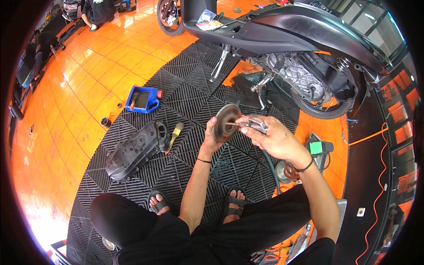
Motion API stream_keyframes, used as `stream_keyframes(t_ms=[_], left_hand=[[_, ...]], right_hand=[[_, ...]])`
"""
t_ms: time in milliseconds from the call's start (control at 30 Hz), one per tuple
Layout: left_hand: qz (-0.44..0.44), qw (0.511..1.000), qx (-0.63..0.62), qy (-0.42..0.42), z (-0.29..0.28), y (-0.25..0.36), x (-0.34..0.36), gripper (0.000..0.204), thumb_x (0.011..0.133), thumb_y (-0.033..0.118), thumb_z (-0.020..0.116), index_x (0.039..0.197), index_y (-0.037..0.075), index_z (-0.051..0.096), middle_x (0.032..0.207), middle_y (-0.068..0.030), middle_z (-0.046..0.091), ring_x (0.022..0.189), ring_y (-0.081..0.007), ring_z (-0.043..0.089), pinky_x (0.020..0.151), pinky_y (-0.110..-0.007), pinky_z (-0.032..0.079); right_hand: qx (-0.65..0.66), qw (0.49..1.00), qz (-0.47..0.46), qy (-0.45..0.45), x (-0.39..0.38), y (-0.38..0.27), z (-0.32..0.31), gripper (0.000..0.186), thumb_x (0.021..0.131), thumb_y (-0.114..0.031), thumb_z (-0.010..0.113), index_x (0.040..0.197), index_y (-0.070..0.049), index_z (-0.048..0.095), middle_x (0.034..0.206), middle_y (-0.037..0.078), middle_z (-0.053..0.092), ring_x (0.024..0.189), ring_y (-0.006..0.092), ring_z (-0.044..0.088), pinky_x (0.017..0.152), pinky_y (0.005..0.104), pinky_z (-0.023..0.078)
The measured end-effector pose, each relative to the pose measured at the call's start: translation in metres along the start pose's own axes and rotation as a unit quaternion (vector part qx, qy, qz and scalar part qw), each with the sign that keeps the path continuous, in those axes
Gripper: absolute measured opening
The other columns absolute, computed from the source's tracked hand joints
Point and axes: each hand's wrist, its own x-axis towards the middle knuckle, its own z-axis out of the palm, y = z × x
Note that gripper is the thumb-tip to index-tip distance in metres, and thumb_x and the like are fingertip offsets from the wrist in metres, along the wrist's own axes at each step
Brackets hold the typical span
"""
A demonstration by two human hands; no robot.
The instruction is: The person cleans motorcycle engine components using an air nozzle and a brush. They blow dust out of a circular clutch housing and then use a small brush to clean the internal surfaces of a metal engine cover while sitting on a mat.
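Note:
My left hand (211,140) grips a round metal pulley disc (220,122) by its lower left edge and holds it up on a tilt. Its face looks worn and brownish, with a hub in the middle. My right hand (276,138) is closed around a slim tool with a grey metallic body (257,125). The tool's thin brownish tip reaches the disc's hub area; whether it touches is unclear. On the mat to the left lie a black engine side cover (134,150) and a paint brush (176,132) with pale bristles.
Behind my hands stands a dark scooter (282,33) with its engine casing (296,73) exposed. A cut-open blue jug (143,100) with dark liquid and a brush sits on the black mat (185,84). At right lie a red coil spring (290,171) and an orange hose (382,163).

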Motion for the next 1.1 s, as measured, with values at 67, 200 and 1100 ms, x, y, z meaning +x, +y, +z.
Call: stream_keyframes(t_ms=[67, 200, 1100], left_hand=[[0.004, 1.000, -0.017, -0.002, 0.003, -0.004, 0.002, 0.086, 0.097, 0.068, 0.045, 0.144, -0.003, 0.051, 0.133, -0.0246, 0.064, 0.107, -0.0294, 0.070, 0.094, -0.042, 0.060], [0.018, 0.999, 0.013, 0.027, -0.009, -0.008, 0.012, 0.082, 0.101, 0.071, 0.039, 0.146, 0.002, 0.050, 0.130, -0.0201, 0.066, 0.103, -0.0242, 0.070, 0.088, -0.039, 0.061], [0.260, 0.777, 0.562, 0.110, -0.010, -0.002, 0.006, 0.110, 0.061, 0.029, 0.092, 0.152, -0.004, 0.041, 0.133, -0.0231, 0.060, 0.115, -0.0398, 0.059, 0.109, -0.048, 0.044]], right_hand=[[-0.065, 0.997, -0.029, 0.034, 0.002, 0.015, 0.001, 0.033, 0.100, -0.023, 0.067, 0.123, 0.000, 0.069, 0.089, 0.020, 0.074, 0.083, 0.0301, 0.076, 0.075, 0.0383, 0.056], [-0.120, 0.990, -0.030, 0.070, 0.001, 0.013, 0.003, 0.033, 0.099, -0.024, 0.068, 0.122, 0.000, 0.070, 0.092, 0.020, 0.075, 0.085, 0.0355, 0.074, 0.080, 0.0396, 0.056], [-0.112, 0.993, -0.045, -0.006, -0.012, 0.032, -0.015, 0.028, 0.099, -0.020, 0.069, 0.117, 0.001, 0.070, 0.065, 0.003, 0.060, 0.054, 0.0106, 0.056, 0.052, 0.0290, 0.043]])
